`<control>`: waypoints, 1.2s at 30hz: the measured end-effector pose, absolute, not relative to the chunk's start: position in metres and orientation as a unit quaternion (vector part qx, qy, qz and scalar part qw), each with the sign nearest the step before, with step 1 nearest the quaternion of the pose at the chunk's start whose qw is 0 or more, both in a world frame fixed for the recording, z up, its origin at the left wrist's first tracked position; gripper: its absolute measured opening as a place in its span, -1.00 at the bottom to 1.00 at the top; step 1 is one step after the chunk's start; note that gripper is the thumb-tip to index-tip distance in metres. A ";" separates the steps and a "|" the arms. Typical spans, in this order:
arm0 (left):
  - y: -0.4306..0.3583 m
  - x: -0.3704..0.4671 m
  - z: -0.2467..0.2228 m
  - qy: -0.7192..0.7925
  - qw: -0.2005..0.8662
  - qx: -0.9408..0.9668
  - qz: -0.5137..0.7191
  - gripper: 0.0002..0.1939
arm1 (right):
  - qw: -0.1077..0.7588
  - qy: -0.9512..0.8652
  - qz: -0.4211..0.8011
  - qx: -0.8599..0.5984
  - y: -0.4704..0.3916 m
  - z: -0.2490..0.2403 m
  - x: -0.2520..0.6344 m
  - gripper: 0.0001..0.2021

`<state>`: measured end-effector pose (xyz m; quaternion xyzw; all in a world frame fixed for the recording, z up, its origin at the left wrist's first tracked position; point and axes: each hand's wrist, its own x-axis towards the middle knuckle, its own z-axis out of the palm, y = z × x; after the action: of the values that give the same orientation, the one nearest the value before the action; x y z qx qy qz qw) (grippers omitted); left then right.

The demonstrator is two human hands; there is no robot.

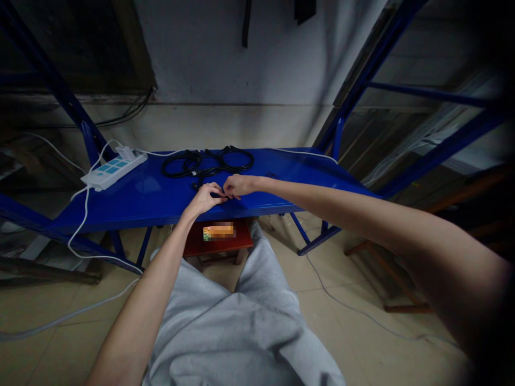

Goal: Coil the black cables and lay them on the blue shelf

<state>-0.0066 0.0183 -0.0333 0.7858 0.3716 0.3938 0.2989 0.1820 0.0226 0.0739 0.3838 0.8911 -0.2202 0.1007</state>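
Over the front part of the blue shelf (pixel 169 201), my left hand (pixel 207 198) and my right hand (pixel 238 186) meet with fingertips pinched together. Between them is something thin and dark, too small to name. Just behind the hands lies a black cable (pixel 211 171), looped into coils on the shelf. A dark end of it sits close to my left hand's fingers. Whether the piece in my fingers joins this cable is hidden.
A white power strip (pixel 115 170) with a plug in it stands at the shelf's left end, and white cords trail from it. Blue uprights rise on both sides, with a wall behind. Below the shelf is a red stool (pixel 193 247) close to my knees.
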 end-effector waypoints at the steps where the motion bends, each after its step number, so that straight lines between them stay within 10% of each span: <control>1: 0.019 -0.006 -0.034 0.375 0.298 0.784 0.395 -0.86 | 0.105 0.903 -0.177 0.376 0.022 0.073 0.181 -0.77; 36: 0.013 -0.006 -0.026 0.381 0.291 0.791 0.380 -0.91 | 0.125 0.962 0.237 0.053 0.027 0.053 0.201 -0.66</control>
<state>-0.0062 0.0133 -0.0264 0.7909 0.3808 0.3804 0.2911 0.2015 0.0269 0.0533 0.0533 0.9619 0.2375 0.1249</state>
